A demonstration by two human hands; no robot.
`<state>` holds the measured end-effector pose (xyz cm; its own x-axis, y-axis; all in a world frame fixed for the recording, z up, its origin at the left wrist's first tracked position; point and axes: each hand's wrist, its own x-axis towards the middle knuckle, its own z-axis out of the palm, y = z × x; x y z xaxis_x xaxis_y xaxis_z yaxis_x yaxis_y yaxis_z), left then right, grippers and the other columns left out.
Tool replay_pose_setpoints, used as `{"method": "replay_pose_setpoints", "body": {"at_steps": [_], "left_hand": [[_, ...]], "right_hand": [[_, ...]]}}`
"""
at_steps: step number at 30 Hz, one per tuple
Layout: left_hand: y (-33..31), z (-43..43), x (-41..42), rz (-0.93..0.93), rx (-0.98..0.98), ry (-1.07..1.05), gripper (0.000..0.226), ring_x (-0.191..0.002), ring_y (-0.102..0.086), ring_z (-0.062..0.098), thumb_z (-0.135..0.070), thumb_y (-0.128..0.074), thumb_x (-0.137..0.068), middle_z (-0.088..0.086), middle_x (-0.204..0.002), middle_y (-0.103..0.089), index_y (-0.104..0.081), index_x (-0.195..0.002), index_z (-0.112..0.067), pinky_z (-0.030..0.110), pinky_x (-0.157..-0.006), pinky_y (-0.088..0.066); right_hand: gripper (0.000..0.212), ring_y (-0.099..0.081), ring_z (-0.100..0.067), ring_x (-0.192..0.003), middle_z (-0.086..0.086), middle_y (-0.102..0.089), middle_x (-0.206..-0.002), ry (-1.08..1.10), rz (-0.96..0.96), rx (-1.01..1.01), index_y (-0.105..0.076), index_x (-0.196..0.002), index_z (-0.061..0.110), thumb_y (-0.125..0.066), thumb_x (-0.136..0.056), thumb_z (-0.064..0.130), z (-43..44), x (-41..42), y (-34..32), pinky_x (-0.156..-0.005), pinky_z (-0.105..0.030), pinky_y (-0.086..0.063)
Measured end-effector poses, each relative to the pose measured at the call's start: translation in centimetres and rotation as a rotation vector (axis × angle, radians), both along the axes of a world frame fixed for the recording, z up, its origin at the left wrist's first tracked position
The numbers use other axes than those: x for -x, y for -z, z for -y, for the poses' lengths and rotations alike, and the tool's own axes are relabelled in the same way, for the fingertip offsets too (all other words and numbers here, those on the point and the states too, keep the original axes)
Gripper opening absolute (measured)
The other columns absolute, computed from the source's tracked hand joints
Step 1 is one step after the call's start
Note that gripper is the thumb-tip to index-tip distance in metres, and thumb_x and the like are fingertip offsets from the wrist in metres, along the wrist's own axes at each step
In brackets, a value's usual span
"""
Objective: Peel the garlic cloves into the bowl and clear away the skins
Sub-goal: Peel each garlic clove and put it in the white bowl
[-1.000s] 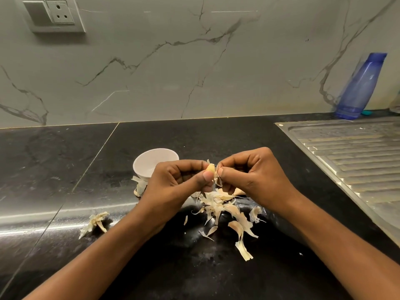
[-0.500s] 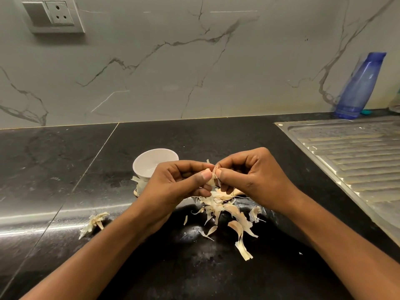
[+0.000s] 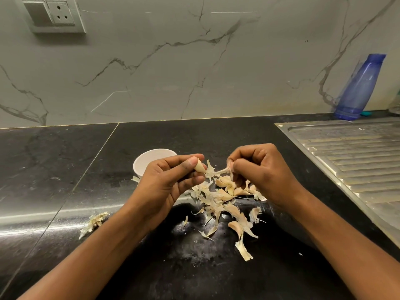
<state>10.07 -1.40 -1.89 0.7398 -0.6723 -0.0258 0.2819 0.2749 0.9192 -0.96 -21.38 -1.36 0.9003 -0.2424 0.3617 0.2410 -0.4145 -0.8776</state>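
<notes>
While left hand [image 3: 166, 182] pinches a smooth clove [image 3: 199, 167], right hand [image 3: 259, 172] grips papery skin [image 3: 218, 171].

On a kitchen counter [image 3: 54, 169], the left hand [image 3: 171, 182] holds a garlic clove [image 3: 200, 167] just in front of a bowl [image 3: 149, 161]; a strip of skin [image 3: 219, 171] runs from it right to the pinching right hand [image 3: 264, 174]. Loose skins [image 3: 223, 200] lie beneath both hands, a stray skin [image 3: 94, 223] far left, a sink drainboard [image 3: 357, 159] right, a bottle [image 3: 359, 87] behind it.

1 garlic clove [image 3: 200, 166], 1 white bowl [image 3: 151, 153], 1 blue bottle [image 3: 361, 87], 1 wall socket [image 3: 58, 15]
</notes>
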Motion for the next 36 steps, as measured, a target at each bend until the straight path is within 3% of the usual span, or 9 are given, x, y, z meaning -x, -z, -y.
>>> {"method": "replay_pose_setpoints", "body": {"at_steps": [3,7,11,15,23,26,32,36], "left_hand": [[-0.2,-0.1,0.0,-0.045,0.026,0.017,0.033,-0.085,-0.076,0.021,-0.01,-0.066,-0.088,0.024,-0.111,-0.076,-0.074,-0.118,0.002,0.023,-0.073,-0.064],[-0.3,-0.1,0.3,-0.042,0.027,0.04,0.034,-0.095,-0.077,0.025,-0.01,-0.066,-0.087,0.025,-0.116,-0.076,-0.075,-0.118,0.0,0.026,-0.078,-0.065],[-0.2,0.0,0.3,-0.009,-0.009,0.027,0.031,-0.089,-0.075,0.025,-0.013,-0.069,-0.085,0.027,-0.113,-0.075,-0.079,-0.112,-0.002,0.025,-0.075,-0.065],[0.0,0.1,0.4,-0.001,-0.046,0.003,0.029,-0.085,-0.075,0.025,-0.015,-0.073,-0.082,0.027,-0.108,-0.076,-0.079,-0.105,0.0,0.024,-0.072,-0.065],[-0.2,0.1,0.3,-0.04,-0.072,0.031,0.032,-0.073,-0.076,0.018,-0.023,-0.074,-0.083,0.023,-0.097,-0.077,-0.075,-0.102,0.003,0.021,-0.066,-0.063],[0.0,0.3,0.5,-0.038,-0.095,0.041,0.035,-0.069,-0.074,0.018,-0.028,-0.074,-0.083,0.021,-0.089,-0.076,-0.077,-0.099,0.002,0.021,-0.063,-0.063],[0.4,0.2,0.5,0.096,-0.064,0.05,0.043,-0.077,-0.074,0.02,-0.019,-0.079,-0.075,0.022,-0.107,-0.077,-0.077,-0.115,-0.002,0.026,-0.073,-0.065],[0.8,0.0,0.5,0.237,-0.078,0.045,0.036,-0.079,-0.076,0.021,-0.013,-0.08,-0.076,0.022,-0.102,-0.079,-0.08,-0.109,0.0,0.028,-0.076,-0.063]], "right_hand": [[0.024,-0.059,-0.017,-0.055,-0.006,-0.065,-0.061,0.035,0.0,0.017,-0.07,-0.072,0.002,-0.06,-0.091,0.014,0.3,0.0,-0.1,-0.054,-0.024,-0.049],[0.022,-0.065,-0.025,-0.059,-0.004,-0.07,-0.066,0.045,-0.04,0.186,-0.073,-0.074,0.011,-0.079,-0.094,0.018,0.0,-0.2,0.4,-0.057,-0.031,-0.054],[0.013,-0.07,-0.011,-0.067,0.006,-0.074,-0.077,0.01,-0.021,0.277,-0.077,-0.084,0.017,-0.087,-0.087,0.024,-0.4,-0.1,0.5,-0.062,-0.019,-0.054],[0.014,-0.076,-0.012,-0.079,0.01,-0.078,-0.086,-0.026,0.062,0.312,-0.082,-0.1,0.015,-0.085,-0.089,0.023,-0.7,0.0,0.7,-0.067,-0.02,-0.06],[0.014,-0.076,-0.008,-0.084,0.006,-0.079,-0.094,0.009,0.215,0.476,-0.082,-0.11,0.012,-0.078,-0.096,0.014,-0.6,-0.4,1.1,-0.074,-0.024,-0.063],[0.01,-0.073,-0.009,-0.082,0.005,-0.077,-0.092,0.058,0.282,0.541,-0.08,-0.107,0.01,-0.075,-0.099,0.014,-0.5,-0.4,1.0,-0.072,-0.024,-0.06],[0.01,-0.07,-0.009,-0.075,0.008,-0.074,-0.083,0.15,0.301,0.529,-0.08,-0.095,0.013,-0.073,-0.096,0.021,-0.4,-0.3,0.8,-0.065,-0.024,-0.057],[0.006,-0.071,-0.011,-0.073,0.009,-0.074,-0.082,0.126,0.264,0.527,-0.08,-0.094,0.013,-0.075,-0.096,0.015,-0.3,-0.3,0.9,-0.064,-0.025,-0.058]]}}
